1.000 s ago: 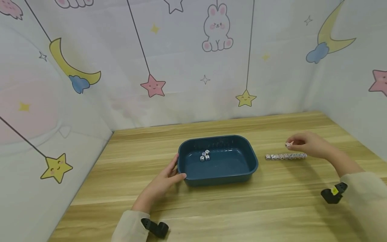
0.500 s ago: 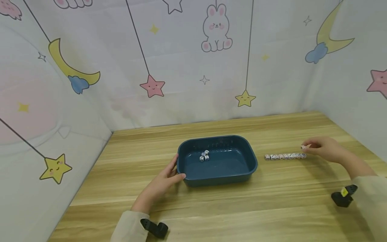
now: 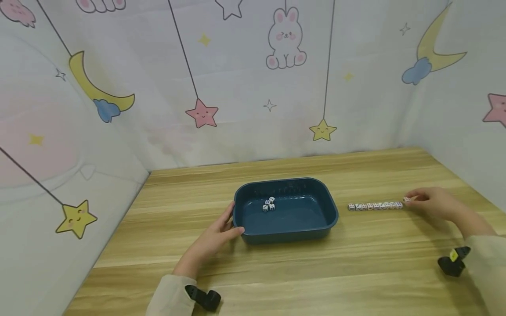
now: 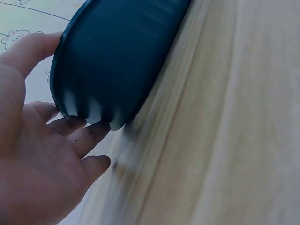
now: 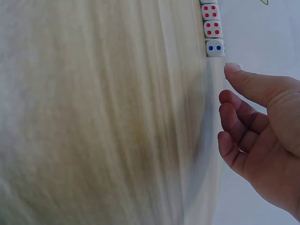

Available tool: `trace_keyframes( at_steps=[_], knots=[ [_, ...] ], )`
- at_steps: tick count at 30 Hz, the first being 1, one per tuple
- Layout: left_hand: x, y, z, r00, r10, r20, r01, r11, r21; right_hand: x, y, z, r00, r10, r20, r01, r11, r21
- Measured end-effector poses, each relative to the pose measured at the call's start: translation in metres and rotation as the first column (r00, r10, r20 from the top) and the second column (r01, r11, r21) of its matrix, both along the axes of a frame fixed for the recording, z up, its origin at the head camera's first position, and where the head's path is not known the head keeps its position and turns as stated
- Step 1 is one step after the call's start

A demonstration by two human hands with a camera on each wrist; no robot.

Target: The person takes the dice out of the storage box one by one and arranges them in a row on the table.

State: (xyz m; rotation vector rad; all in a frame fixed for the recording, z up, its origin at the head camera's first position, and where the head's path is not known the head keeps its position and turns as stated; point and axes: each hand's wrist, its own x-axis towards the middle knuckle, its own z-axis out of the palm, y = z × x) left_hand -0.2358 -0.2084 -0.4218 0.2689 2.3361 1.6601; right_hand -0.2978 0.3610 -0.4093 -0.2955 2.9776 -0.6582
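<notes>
On the tabletop, a dark blue rectangular tray [image 3: 288,237] contains several white dice [image 3: 268,204] clustered toward its left side. My left hand [image 3: 213,239] holds the tray's left end, its thumb at the rim and its fingers against the outer wall in the left wrist view. To the right of the tray runs a straight row of dice [image 3: 375,206]. At that row's right end, my right hand [image 3: 435,204] pinches a single die [image 3: 406,199] between thumb and fingertips. Whether this die touches the row or the table, I cannot tell. The right wrist view mostly hides it behind the thumb.
A wood-grain table [image 3: 276,281] supports everything. White fabric [image 3: 237,79] printed with stars, moons and a rabbit closes off the back and both sides. Each wrist carries a small black camera [image 3: 203,298].
My right hand has carried the die rightward from above the row and lowered it by the row's right end. The left hand and the tray have stayed put.
</notes>
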Motion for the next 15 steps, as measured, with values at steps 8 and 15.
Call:
trace_keyframes(
  at_steps=[8,15],
  knots=[
    [0.0,0.0,-0.001,1.0,0.0,-0.007,-0.001,1.0,-0.006,-0.002,0.003,-0.01,1.0,-0.003,-0.026,0.004,1.0,0.021],
    [0.001,0.0,-0.001,1.0,-0.003,-0.002,0.003,1.0,0.012,-0.004,0.002,-0.013,1.0,0.008,-0.026,-0.008,1.0,0.01]
  ],
)
